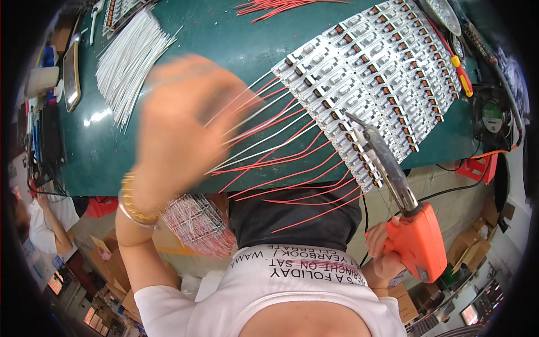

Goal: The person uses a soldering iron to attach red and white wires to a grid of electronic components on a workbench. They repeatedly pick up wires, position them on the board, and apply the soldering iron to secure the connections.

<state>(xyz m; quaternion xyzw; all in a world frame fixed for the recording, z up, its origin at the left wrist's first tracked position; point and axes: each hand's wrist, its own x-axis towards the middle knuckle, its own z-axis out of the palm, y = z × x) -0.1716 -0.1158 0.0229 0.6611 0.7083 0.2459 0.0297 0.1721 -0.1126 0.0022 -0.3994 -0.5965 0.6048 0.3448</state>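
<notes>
My right hand (379, 248) is wrapped round the orange handle of a soldering gun (418, 241). Its metal barrel points up and left, and the thin tip lies over a panel of white circuit boards (370, 73). Whether the tip touches the panel, I cannot tell. Red and white wires (281, 160) run from the panel's left edge toward me, loose ends hanging over the table's front edge. My left hand (185, 126), with a gold bracelet at the wrist, is raised over the left ends of these wires. Motion smears its fingers, so a held wire cannot be made out.
On the green table (224, 33) lie a bundle of white wires (133, 67), red wires (281, 7), a phone (72, 76) and a red-yellow screwdriver (462, 77). A black fan (493, 119) stands at right. Wired boards (199, 222) hang near my lap. Another person (51, 222) sits at far left.
</notes>
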